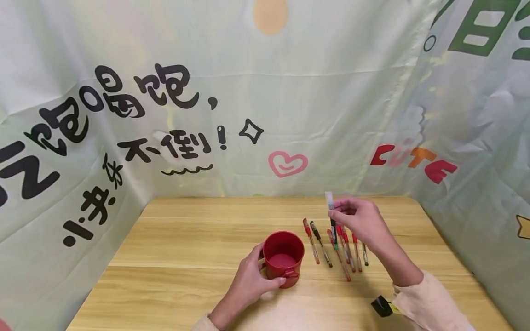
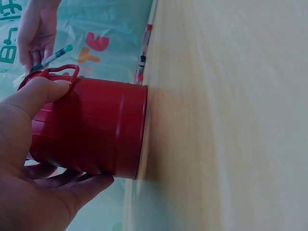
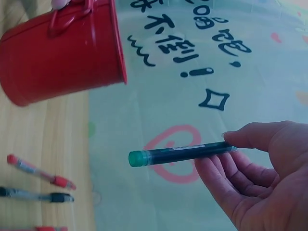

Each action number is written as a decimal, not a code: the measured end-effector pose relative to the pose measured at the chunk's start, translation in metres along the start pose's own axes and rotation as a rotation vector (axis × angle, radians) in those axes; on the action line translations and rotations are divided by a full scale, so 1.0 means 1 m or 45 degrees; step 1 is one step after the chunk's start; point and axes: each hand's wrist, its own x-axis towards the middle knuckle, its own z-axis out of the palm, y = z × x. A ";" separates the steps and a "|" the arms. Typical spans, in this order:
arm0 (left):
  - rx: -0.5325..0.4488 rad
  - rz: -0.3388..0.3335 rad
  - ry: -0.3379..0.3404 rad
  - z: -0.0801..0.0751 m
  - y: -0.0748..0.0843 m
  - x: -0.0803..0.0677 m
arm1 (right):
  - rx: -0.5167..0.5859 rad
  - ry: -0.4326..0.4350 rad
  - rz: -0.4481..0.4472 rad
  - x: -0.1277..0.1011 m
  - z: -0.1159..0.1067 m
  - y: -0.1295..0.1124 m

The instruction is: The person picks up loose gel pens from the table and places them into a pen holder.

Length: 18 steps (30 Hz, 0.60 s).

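Observation:
My left hand (image 1: 252, 281) grips a red cup (image 2: 98, 125) that stands upright on the table, its thumb on the small handle. The inside of the cup looks bare in the head view. To the right, above the table, my right hand (image 1: 361, 221) pinches a dark pen (image 3: 187, 153) with a green end and a clear end. In the head view the pen hangs nearly upright, green end down, over several loose pens. Among these lie a red pen (image 1: 311, 241) and a black-capped pen (image 1: 321, 243); the pen in hand partly hides others.
The wooden table (image 1: 186, 239) ends at a printed cloth (image 1: 232, 179) along the back and sides. A small black object (image 1: 382, 306) with a yellow strip is at the right sleeve (image 1: 426, 301).

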 end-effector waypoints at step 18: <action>-0.023 0.001 -0.006 -0.001 -0.003 0.001 | 0.192 -0.067 -0.065 -0.004 0.028 -0.021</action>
